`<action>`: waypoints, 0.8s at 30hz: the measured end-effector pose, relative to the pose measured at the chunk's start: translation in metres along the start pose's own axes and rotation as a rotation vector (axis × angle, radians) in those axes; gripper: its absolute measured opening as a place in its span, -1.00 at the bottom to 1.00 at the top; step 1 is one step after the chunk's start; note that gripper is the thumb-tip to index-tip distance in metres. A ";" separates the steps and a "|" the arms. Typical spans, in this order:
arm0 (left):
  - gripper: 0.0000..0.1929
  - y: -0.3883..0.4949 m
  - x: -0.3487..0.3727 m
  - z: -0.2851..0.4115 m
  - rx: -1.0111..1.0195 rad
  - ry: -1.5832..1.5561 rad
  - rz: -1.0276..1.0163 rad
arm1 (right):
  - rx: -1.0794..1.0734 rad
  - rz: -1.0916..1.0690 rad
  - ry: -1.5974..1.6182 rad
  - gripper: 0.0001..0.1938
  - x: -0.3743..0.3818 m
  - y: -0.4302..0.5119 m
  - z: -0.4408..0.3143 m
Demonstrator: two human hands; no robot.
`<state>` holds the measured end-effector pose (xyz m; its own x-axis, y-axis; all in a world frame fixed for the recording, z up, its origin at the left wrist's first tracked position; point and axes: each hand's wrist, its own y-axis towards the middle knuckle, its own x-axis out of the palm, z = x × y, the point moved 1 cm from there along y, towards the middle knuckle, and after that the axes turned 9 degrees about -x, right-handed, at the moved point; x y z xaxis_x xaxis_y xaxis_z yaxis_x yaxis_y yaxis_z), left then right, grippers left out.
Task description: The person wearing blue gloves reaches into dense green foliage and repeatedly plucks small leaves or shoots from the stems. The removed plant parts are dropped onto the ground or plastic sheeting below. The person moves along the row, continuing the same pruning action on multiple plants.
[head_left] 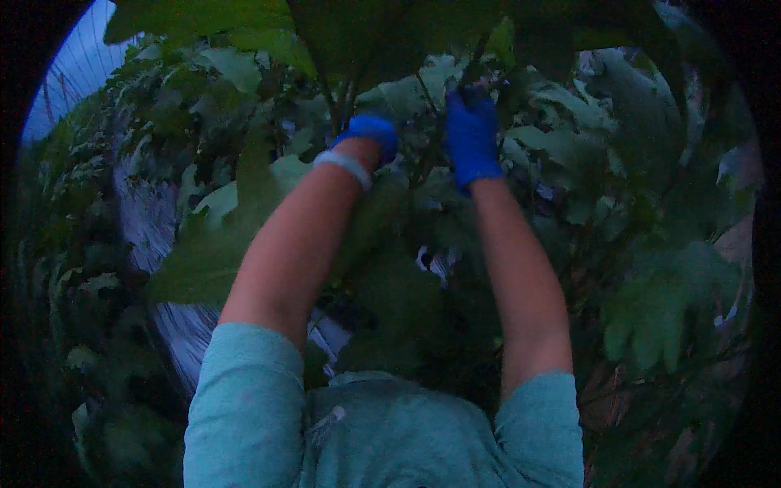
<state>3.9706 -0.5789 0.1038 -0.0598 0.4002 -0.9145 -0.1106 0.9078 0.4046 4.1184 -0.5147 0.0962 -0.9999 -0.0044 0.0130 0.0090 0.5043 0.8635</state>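
Observation:
My left hand (368, 135), in a blue glove with a pale band around the wrist, is among leafy plants beside upright green stems (339, 107). Its fingers are bent or hidden, and I cannot tell whether they grip a stem. To its right, my right hand (473, 131), also in a blue glove, reaches up to a dark stem (477, 58) under a broad overhanging leaf (378, 43). Dimness and blur hide its fingertips, so any hold on that stem is unclear. Thin stems and leaves fill the gap between my hands.
Dense foliage (201, 110) surrounds both arms. Pale sheeting (149, 213) shows on the ground at the left. A large leaf (204, 262) lies beside my left forearm, and lobed leaves (659, 305) spread at the right. Brownish ground (735, 241) shows near the right rim.

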 end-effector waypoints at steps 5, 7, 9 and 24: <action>-0.70 0.003 -0.022 0.004 -0.051 -0.538 0.009 | 0.158 -0.064 -0.040 -0.69 -0.040 -0.005 -0.009; -0.69 0.003 -0.033 0.015 -0.019 -0.966 -0.042 | 0.219 -0.033 -0.030 -0.70 -0.049 -0.012 -0.008; -0.69 -0.005 -0.042 0.027 0.127 -0.888 0.232 | 0.190 -0.044 0.071 -0.71 -0.055 -0.019 -0.008; -0.60 -0.005 -0.076 -0.006 0.004 -0.861 0.650 | 0.015 -0.305 0.183 -0.74 -0.002 -0.022 -0.049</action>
<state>3.9695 -0.6146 0.1709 0.6120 0.7581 -0.2253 -0.3062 0.4897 0.8163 4.1208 -0.5680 0.1018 -0.9380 -0.3108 -0.1533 -0.2915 0.4684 0.8341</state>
